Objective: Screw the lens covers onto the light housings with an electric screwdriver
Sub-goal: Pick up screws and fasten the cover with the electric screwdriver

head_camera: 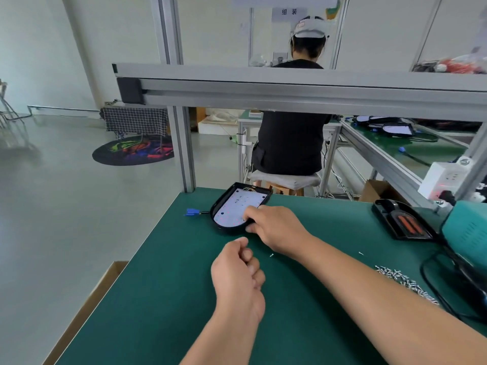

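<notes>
Noted at far edge of green mat (158, 299): light housing (232, 209), rigid, judged light, exposed board likely fragile. Pinched at near rim by right hand (276, 227). Mid-mat, left hand (239, 272), curled closed, contents unseen. Advise rim holds only.

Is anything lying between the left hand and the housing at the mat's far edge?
Nothing visible. Only bare mat separates the left hand from the housing, which the right hand grips at its near right edge. One loose screw lies off to the right, outside that path.
</notes>
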{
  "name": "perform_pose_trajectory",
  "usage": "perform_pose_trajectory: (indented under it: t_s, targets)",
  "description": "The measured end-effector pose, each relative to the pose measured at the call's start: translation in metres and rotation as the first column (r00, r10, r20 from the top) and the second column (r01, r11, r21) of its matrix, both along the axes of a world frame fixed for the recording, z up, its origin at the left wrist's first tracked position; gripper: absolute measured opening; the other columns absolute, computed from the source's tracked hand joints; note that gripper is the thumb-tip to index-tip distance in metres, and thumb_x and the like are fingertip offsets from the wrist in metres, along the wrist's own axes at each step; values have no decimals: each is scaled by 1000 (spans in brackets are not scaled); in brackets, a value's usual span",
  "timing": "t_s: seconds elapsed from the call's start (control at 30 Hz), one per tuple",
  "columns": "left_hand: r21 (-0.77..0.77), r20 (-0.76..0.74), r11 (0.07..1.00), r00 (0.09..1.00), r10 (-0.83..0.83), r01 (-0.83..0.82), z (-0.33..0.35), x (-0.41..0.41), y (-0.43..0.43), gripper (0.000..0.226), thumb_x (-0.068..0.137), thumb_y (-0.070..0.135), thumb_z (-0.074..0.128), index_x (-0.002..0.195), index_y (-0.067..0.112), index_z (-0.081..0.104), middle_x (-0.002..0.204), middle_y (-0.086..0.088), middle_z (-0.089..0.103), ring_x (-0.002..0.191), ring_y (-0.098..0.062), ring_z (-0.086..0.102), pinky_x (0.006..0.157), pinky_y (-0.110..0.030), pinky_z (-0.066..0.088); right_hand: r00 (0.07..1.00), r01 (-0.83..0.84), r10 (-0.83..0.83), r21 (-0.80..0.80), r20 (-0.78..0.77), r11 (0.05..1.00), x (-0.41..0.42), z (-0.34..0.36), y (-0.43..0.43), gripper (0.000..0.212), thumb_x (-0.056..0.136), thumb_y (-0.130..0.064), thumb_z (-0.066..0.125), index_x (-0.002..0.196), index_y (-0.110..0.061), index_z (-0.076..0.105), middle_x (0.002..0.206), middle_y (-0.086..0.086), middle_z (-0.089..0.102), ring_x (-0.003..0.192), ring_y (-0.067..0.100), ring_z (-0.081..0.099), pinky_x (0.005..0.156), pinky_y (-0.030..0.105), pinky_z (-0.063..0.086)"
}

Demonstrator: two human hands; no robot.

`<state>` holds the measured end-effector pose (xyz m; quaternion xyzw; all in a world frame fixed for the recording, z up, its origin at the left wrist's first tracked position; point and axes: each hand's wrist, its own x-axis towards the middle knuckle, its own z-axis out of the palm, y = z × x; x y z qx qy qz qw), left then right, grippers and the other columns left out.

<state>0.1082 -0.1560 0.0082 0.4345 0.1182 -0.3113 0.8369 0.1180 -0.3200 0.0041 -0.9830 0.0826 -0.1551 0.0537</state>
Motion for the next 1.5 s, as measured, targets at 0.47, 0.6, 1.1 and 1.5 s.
perform_pose_trajectory:
  t_s: [0.47, 0.6, 1.1, 1.5]
  targets:
    - [18, 55, 989, 988, -147, 147, 3, 4, 2, 25, 93, 9, 40, 77, 17, 57, 66, 1, 53, 42, -11, 24, 34, -19, 18, 969, 19, -54, 145, 241, 989, -136, 16, 59, 20, 101, -24, 65, 113, -35, 55, 97, -8, 63, 83, 22, 65, 72, 45, 55]
    - [0, 149, 956, 945, -290, 293, 10, 9, 9, 39, 100, 45, 54, 99, 14, 78, 102, -8, 80, 78, -33, 76, 69, -40, 62, 963, 39, -84, 178, 254, 983, -167, 13, 80, 12, 100, -36, 53, 112, -37, 56, 93, -10, 62, 79, 16, 63, 70, 39, 56]
    - [671, 501, 553, 248, -829, 494, 15, 16, 29, 44, 95, 39, 75, 64, 11, 60, 66, -3, 56, 64, -20, 44, 62, -25, 36, 999, 4, -13, 215, 41, 977, -237, 14, 103, 37, 98, -34, 53, 134, -42, 59, 97, -8, 67, 85, 14, 58, 79, 33, 49]
    - [781, 498, 466, 37, -866, 415, 7, 26, 28, 43, 88, 46, 82, 72, 8, 69, 69, -5, 46, 68, -20, 39, 66, -30, 28, 726, 336, -605, 598, 329, 728, -243, 52, -42, 18, 95, -41, 63, 82, -31, 70, 67, -10, 67, 61, 4, 59, 61, 27, 46]
